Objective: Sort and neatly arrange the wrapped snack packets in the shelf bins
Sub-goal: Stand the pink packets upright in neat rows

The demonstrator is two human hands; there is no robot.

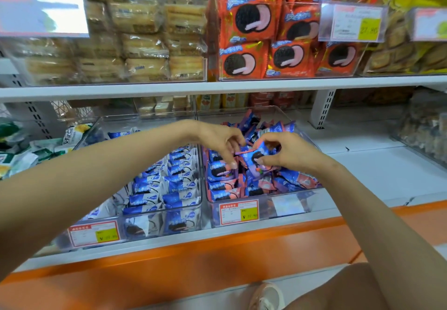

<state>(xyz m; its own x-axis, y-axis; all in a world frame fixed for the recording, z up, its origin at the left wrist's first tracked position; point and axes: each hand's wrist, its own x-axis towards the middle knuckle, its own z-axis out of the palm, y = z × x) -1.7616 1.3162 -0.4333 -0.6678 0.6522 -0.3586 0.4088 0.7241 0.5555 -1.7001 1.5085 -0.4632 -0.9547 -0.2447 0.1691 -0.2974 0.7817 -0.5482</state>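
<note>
Two clear plastic bins sit side by side on the lower shelf. The left bin [154,222] holds blue-and-white cookie packets [174,184] in tidy rows. The right bin [285,207] holds blue-and-pink cookie packets [225,195], some lined up at its front left, the rest in a loose heap behind. Both hands are over the right bin. My right hand [287,151] grips one blue-and-pink packet [254,158] lifted above the pile. My left hand [221,141] has curled fingers reaching down at that packet's left end, touching the packets there.
Price tags [239,211] hang on the bin fronts. An upper shelf [217,86] overhangs with bins of orange cookie packs [251,19] and pale biscuits. Green-white packs [21,150] lie at far left. Bare white shelf [375,172] lies right of the bins. An orange ledge [193,256] runs along the front.
</note>
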